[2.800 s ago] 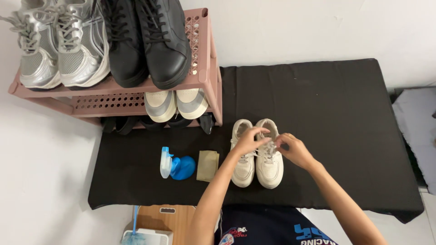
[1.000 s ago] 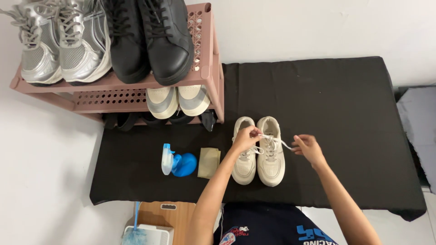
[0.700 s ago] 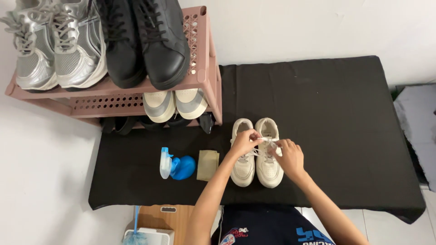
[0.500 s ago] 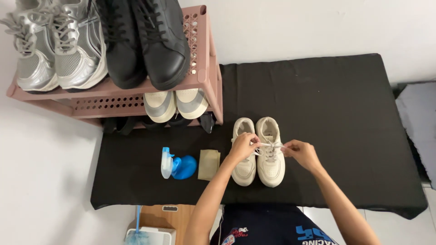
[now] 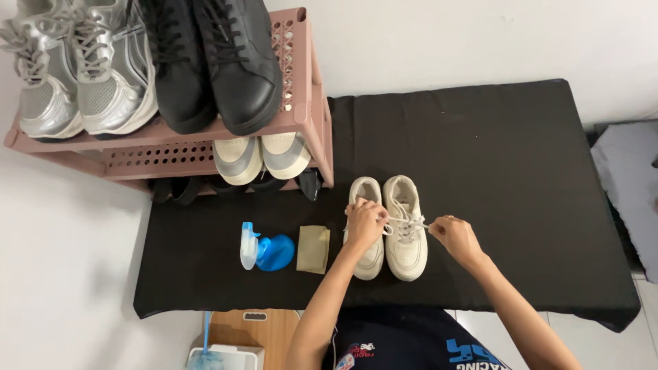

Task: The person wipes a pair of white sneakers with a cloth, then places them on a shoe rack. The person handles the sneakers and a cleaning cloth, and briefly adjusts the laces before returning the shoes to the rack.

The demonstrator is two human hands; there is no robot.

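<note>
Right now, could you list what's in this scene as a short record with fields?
surface: black mat
left hand: pinching one lace end over the white sneakers
right hand: pulling the other lace end out sideways
beside the sneakers: folded tan cloth, blue spray bottle lying down
rack: pink shoe rack holding silver sneakers and black shoes
</note>
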